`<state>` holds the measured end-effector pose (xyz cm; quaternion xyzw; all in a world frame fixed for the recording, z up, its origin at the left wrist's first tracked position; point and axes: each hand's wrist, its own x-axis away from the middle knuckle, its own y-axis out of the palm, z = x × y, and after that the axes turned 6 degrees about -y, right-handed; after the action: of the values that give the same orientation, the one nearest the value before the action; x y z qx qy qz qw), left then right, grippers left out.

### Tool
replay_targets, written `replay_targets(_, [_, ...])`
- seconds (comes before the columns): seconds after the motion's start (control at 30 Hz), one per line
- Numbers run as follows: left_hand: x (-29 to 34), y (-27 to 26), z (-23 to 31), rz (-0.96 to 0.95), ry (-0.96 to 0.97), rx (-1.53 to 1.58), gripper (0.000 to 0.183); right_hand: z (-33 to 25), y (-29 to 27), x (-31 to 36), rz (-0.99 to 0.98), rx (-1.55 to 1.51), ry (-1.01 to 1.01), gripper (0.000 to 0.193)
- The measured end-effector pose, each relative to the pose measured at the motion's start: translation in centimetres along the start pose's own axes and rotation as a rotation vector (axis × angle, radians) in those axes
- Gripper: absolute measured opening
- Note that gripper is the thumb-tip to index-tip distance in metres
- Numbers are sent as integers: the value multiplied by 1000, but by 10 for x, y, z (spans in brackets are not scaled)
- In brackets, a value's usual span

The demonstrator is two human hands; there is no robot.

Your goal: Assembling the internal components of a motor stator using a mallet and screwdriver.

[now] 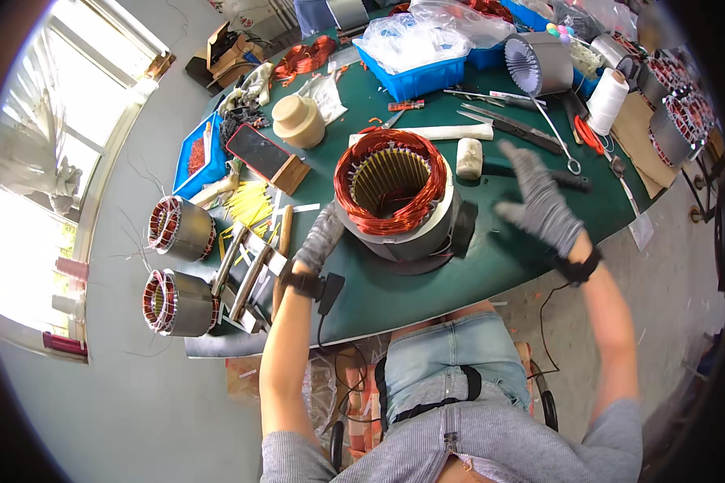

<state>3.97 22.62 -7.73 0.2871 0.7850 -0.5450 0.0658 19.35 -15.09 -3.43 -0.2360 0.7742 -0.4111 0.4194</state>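
A motor stator stands upright at the middle of the green table, its grey metal body topped by a thick ring of copper windings. Yellowish strips line the slots of its hollow core. My left hand, in a grey glove, lies with fingers stretched along the stator's left side; some fingertips are hidden. To the right of the stator, my gloved right hand is raised with spread fingers and nothing in them, slightly blurred. Nearest it lies a white-headed mallet with a dark handle.
Two smaller stators lie at the left beside wooden-handled tools and yellow strips. A phone leans on a wooden block. Farther back are a blue bin, scissors, a white thread spool and another stator.
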Motion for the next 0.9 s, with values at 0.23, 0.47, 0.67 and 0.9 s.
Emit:
replay_targets(0.23, [-15, 8, 27, -439, -548, 640, 38, -32, 45, 4, -108, -298, 161, 81])
replay_targets(0.47, [8, 38, 14, -402, -581, 860, 43, 2, 30, 23, -40, 292, 152, 54])
replay_targets(0.67, [-4, 56, 21, -239, -720, 783, 35, -9, 90, -6, 74, -219, -46, 43])
replay_targets(0.9, [-13, 57, 51, 85, -618, 633, 24, 5, 102, -23, 16, -708, 72, 40])
